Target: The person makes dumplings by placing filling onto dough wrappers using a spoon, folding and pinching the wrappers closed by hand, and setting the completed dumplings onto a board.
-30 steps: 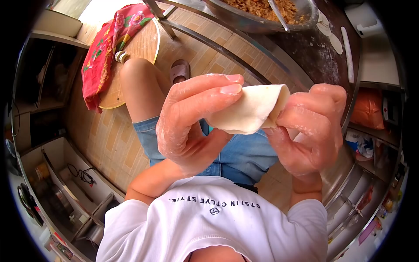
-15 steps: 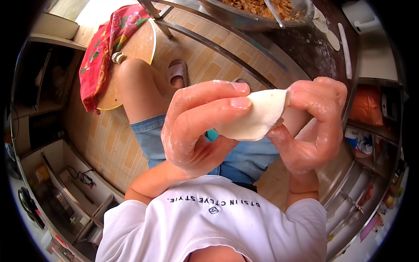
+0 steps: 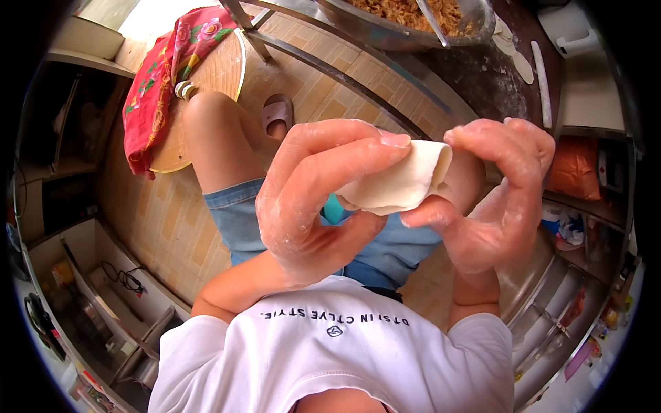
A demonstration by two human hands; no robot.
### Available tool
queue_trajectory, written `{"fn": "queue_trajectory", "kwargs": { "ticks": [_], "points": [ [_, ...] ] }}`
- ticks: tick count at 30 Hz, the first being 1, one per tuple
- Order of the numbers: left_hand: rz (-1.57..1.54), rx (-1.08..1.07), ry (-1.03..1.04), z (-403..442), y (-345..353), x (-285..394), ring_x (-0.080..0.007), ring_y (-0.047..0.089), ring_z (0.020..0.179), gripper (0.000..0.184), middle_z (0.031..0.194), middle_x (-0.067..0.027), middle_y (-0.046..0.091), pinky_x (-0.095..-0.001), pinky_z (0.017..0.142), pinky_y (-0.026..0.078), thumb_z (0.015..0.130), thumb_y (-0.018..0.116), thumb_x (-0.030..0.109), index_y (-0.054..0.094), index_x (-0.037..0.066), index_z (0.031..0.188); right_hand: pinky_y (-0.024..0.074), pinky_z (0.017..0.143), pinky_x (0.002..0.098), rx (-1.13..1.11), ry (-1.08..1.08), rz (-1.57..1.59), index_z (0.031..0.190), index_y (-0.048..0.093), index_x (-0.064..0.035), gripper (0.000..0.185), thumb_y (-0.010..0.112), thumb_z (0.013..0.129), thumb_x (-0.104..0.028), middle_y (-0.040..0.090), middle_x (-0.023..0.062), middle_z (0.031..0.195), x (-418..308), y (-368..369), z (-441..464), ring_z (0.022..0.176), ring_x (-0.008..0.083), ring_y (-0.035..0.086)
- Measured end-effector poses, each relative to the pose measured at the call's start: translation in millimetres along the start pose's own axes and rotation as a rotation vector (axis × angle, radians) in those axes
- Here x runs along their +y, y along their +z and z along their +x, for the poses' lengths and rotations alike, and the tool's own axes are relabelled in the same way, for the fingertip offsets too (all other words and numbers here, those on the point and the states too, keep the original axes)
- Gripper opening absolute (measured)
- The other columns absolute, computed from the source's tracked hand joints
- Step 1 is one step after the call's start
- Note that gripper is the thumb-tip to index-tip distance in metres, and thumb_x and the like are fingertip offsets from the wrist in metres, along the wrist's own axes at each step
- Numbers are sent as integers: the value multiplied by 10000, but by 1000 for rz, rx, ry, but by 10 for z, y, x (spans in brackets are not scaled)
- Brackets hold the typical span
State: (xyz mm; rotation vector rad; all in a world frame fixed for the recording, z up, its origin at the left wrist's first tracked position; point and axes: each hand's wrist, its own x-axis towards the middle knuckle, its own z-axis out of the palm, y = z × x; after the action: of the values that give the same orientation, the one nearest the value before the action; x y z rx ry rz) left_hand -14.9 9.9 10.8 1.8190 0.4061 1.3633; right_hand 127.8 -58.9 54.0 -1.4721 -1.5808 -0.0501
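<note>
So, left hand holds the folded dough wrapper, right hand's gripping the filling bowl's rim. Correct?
One thing's off: the right hand isn't on the filling bowl. The head view shows it apart from the bowl, thumb and fingers curved at the wrapper's open end. The left hand does hold the folded dough wrapper.

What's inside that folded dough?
At the open end of the folded dough, only pale inner dough shows. Anything deeper is hidden by its folded sides and the left hand.
</note>
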Motion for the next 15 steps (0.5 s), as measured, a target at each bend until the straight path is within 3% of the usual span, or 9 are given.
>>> {"fn": "queue_trajectory", "kwargs": {
  "ticks": [5,10,15],
  "points": [
    [-28,-30,-11,25,-6,18,-212,584,836,546,965,-127,576,-270,663,481,541,662,-118,580,21,1062,370,827,384,-91,-134,-121,827,598,-69,378,727,668,-387,592,21,805,37,-80,67,830,200,481],
    [-49,-166,-93,27,-96,63,-189,542,914,423,1059,-170,506,-252,775,446,699,663,-74,521,-37,1095,365,833,385,-110,-273,-297,828,606,-87,376,711,676,-415,593,13,822,4,-134,30,843,201,472],
    [-92,-159,-184,36,-98,120,-191,543,937,413,1073,-174,510,-253,786,447,701,651,-83,529,-43,1093,363,833,381,-91,-133,-209,814,619,-113,408,686,658,-484,579,7,854,-29,-63,133,822,202,472]
  ]
}}
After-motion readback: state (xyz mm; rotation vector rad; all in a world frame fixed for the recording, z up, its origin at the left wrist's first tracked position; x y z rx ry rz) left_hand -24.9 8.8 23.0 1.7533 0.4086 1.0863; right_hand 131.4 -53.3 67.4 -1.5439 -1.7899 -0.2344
